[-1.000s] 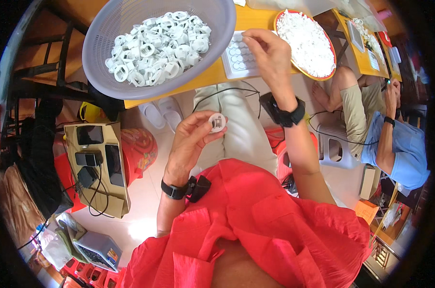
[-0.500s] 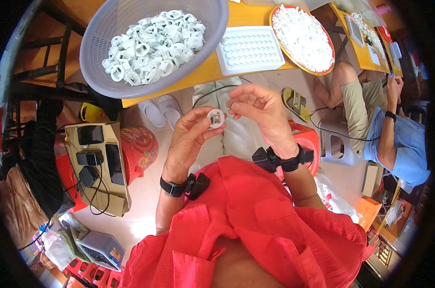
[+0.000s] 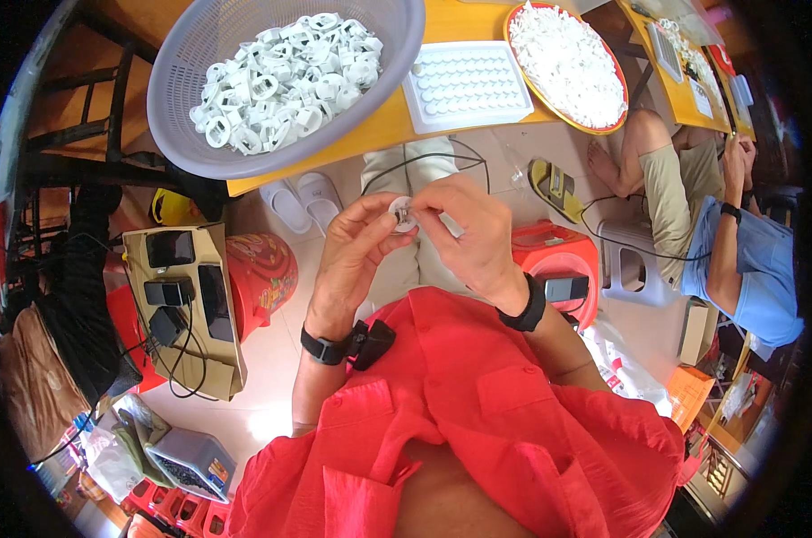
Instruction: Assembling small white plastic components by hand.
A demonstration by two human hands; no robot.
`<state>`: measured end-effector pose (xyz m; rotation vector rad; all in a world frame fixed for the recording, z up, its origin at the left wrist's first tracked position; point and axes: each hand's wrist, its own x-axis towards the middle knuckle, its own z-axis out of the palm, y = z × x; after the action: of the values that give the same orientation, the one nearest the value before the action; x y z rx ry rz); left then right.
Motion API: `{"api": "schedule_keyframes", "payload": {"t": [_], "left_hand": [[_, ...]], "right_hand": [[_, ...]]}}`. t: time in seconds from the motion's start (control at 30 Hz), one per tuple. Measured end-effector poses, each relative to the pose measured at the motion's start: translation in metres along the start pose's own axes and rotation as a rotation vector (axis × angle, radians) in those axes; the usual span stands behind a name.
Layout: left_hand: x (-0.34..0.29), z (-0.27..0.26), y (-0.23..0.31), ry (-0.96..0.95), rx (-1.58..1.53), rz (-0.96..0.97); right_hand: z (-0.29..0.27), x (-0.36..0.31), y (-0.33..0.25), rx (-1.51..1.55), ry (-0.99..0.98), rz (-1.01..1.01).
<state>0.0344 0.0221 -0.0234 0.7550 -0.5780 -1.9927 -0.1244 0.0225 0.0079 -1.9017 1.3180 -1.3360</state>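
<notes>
A small round white plastic part [image 3: 400, 212] with a recess in its middle is pinched between the thumb and fingers of my left hand [image 3: 352, 249], above my lap. My right hand [image 3: 474, 231] is closed, its thumb and fingertips bunched against the part's right side. Anything between those fingertips is too small and hidden to make out. Beyond my hands, a grey-purple basket [image 3: 177, 108] holds a heap of similar white parts. To its right on the table is a white tray [image 3: 477, 119] with rows of round white pieces.
A red-rimmed plate [image 3: 617, 125] of tiny white pieces stands on the yellow table [image 3: 334, 154]. At my left is a cardboard box [image 3: 217, 381] with black devices and cables. A red stool [image 3: 558, 242] stands at my right, and a person in blue [image 3: 738, 260] sits beyond it.
My right hand has moved left and turned, bringing its fingertips from apart to against the white part. My left hand stays nearly in place with the part.
</notes>
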Motion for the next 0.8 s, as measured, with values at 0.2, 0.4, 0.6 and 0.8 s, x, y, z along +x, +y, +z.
{"api": "schedule_keyframes", "payload": {"t": [0.2, 0.4, 0.6, 0.8], "left_hand": [[-0.0013, 0.0034, 0.0009, 0.054, 0.023, 0.018], [-0.0013, 0.0024, 0.0006, 0.06, 0.039, 0.025], [-0.0018, 0.0025, -0.0004, 0.068, 0.002, 0.023], [-0.0028, 0.0047, 0.0003, 0.066, 0.02, 0.05]], "right_hand": [[0.004, -0.0031, 0.0027, -0.087, -0.035, -0.148], [0.003, -0.0023, 0.0042, -0.097, -0.06, -0.174], [0.004, -0.0046, 0.0015, -0.091, -0.016, -0.113], [0.0071, -0.0081, 0.0012, -0.174, -0.031, -0.247]]}}
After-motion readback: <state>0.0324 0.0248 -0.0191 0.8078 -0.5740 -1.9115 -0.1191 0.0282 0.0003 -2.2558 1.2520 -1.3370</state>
